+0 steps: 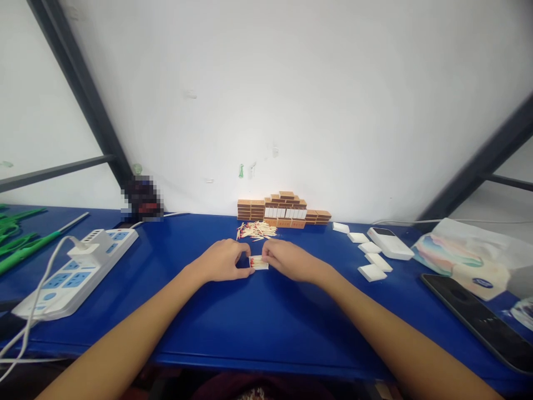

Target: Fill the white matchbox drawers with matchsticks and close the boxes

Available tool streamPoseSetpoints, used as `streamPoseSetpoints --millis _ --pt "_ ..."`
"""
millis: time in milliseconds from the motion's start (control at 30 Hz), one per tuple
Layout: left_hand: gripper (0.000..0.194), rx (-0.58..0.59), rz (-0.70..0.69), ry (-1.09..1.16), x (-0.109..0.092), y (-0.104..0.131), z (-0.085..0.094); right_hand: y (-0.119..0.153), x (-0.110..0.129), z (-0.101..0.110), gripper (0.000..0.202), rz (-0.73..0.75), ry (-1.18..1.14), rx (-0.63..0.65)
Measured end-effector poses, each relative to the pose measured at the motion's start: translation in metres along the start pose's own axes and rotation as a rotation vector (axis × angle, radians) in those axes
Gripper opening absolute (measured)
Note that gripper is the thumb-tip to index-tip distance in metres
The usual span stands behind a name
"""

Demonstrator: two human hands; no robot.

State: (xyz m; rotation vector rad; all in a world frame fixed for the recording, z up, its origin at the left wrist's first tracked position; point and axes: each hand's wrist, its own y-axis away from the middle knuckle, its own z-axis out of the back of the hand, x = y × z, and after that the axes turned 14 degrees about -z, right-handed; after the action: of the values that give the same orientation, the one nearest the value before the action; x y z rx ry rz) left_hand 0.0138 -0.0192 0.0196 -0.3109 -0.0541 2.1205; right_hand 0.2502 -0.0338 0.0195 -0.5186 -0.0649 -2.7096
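A small white matchbox tray (260, 266) with red-tipped matches in it lies on the blue table. My left hand (225, 261) grips its left end between curved thumb and fingers. At the tray's upper right my right hand (291, 259) is closed, fingertips pinched together and touching the tray or its matches; what they pinch, if anything, is hidden. Just beyond the hands spreads a loose pile of matches (257, 230). Behind it stand stacked brown matchboxes (251, 209), with a row of white trays or box ends (285, 213) among them.
Several white trays (367, 248) lie to the right, by a white device with a dark screen (390, 243). Farther right are a tissue pack (462, 258) and a black phone (478, 319). At left lie a power strip (75, 278) with white cables and green tools (25, 244).
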Motion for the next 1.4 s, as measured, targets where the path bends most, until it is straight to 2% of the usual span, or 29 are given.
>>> streamPoseSetpoints --millis 100,167,267,367,467,600,867,1000,1200,1400 --pt "0.034 -0.004 0.002 -0.003 -0.001 0.000 0.001 0.000 0.002 -0.003 0.010 0.009 -0.024 0.005" --pt "0.033 -0.005 0.005 -0.001 -0.001 0.000 0.001 -0.003 -0.003 -0.001 0.012 0.000 -0.061 -0.056" --pt "0.031 -0.003 0.006 0.001 -0.002 0.000 0.002 -0.014 -0.019 0.002 0.013 -0.101 -0.042 -0.210" --pt "0.030 0.000 0.015 0.002 -0.002 -0.001 0.003 -0.029 -0.037 -0.001 0.009 -0.219 -0.017 -0.266" --pt "0.031 0.003 0.018 -0.005 -0.001 -0.001 0.003 -0.040 -0.047 -0.006 0.011 -0.289 -0.026 -0.251" --pt "0.031 0.007 0.022 -0.016 0.001 -0.001 0.002 -0.046 -0.045 -0.012 0.014 -0.335 0.014 -0.210" --pt "0.033 0.018 0.020 -0.015 0.002 -0.002 0.001 -0.038 -0.042 -0.009 0.020 -0.433 0.154 -0.110" --pt "0.032 0.007 0.020 -0.029 0.003 -0.002 0.001 -0.025 -0.038 0.001 0.019 -0.372 0.115 -0.120" --pt "0.031 0.012 0.023 -0.037 0.002 -0.001 0.001 -0.007 -0.007 0.000 0.013 -0.091 0.071 0.002" --pt "0.031 0.012 0.012 -0.051 0.002 -0.001 0.001 -0.006 0.007 -0.012 0.013 -0.076 0.158 0.001"
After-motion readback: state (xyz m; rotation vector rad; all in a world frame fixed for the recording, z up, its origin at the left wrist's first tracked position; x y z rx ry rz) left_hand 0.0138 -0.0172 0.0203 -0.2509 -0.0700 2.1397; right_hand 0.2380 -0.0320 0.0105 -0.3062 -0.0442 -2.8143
